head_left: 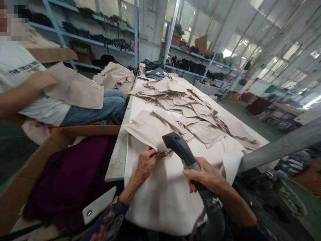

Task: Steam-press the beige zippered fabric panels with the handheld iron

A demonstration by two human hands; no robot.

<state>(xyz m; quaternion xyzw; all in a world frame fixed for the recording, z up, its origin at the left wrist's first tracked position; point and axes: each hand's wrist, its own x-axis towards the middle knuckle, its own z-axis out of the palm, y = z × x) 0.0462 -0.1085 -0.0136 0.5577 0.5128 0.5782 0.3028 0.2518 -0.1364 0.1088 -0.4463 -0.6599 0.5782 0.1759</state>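
My left hand (pixel 146 162) is closed on the lower edge of a beige fabric piece (pixel 152 129), lifting that edge off the table. A bit of gold-coloured metal, perhaps a zip, shows beside its fingertips. Wrapped round the neck of a black nozzle on a thick flexible hose (pixel 213 214) is my right hand (pixel 205 175). The nozzle's head (pixel 177 142) points left, over the front part of the beige piece; whether it touches the fabric I cannot tell.
Many beige pieces (pixel 175 97), some with metal zips, lie heaped on the white-covered table (pixel 160 207). At left, a seated person (pixel 32 83) holds a beige piece (pixel 77 87). Below stands a cardboard box (pixel 15 187) with purple cloth (pixel 67 174). A metal bar (pixel 281 147) crosses the right side.
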